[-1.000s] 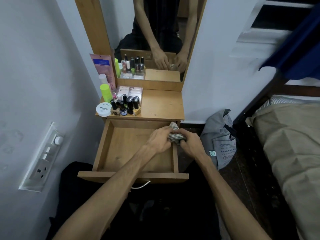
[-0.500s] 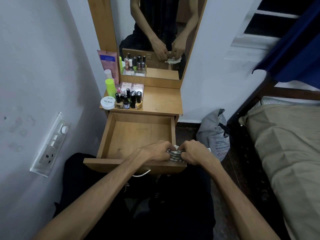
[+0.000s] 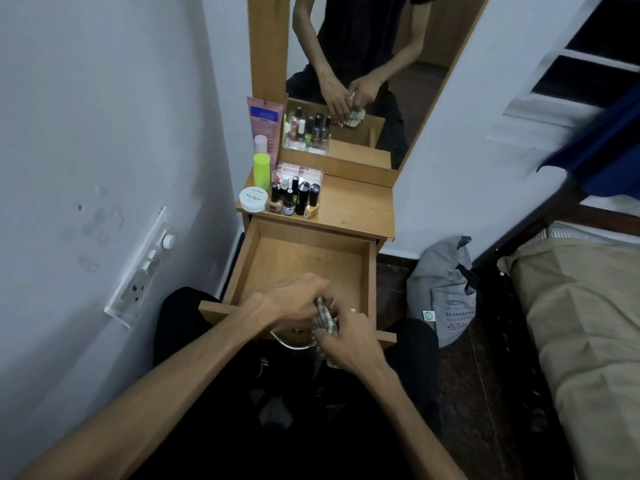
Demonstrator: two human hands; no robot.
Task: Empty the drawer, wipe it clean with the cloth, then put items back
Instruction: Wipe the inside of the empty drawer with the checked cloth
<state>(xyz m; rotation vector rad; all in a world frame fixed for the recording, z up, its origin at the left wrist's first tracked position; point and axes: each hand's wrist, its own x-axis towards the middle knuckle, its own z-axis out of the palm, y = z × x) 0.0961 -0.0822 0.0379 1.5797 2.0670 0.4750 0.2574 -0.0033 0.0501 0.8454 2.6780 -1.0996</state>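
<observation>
- The bed (image 3: pixel 581 323) lies well to the right of the drawer, its tan cover running along the frame's right side.
- The wall (image 3: pixel 104 133) stands just left of the drawer, with a switch plate (image 3: pixel 138 271) fixed to it near the drawer's left side.
- The mirror (image 3: pixel 374 74) rises behind the drawer, above the wooden top, and reflects both hands bunched on the cloth.
- The drawer (image 3: pixel 304 261) is pulled fully out of the small dressing table, its wooden floor bare; its left wall runs close along the wall, its right wall has open floor beside it.
- A grey bag (image 3: pixel 446 292) sits on the floor right of the drawer, near but not touching it.
- The left hand (image 3: pixel 294 299) hovers over the drawer's front edge, fingers curled and pinching the upper part of the cloth.
- The right hand (image 3: pixel 349 344) sits just in front of the drawer's front panel, fingers curled round the lower part of the cloth.
- The cloth (image 3: pixel 323 320), checked and crumpled, is bunched between the two hands at the drawer's front right, above the metal handle (image 3: pixel 291 342).
- The nail polish bottles (image 3: pixel 294 199) and a white jar (image 3: pixel 253 199) cluster on the table top behind the drawer, at its left end.
</observation>
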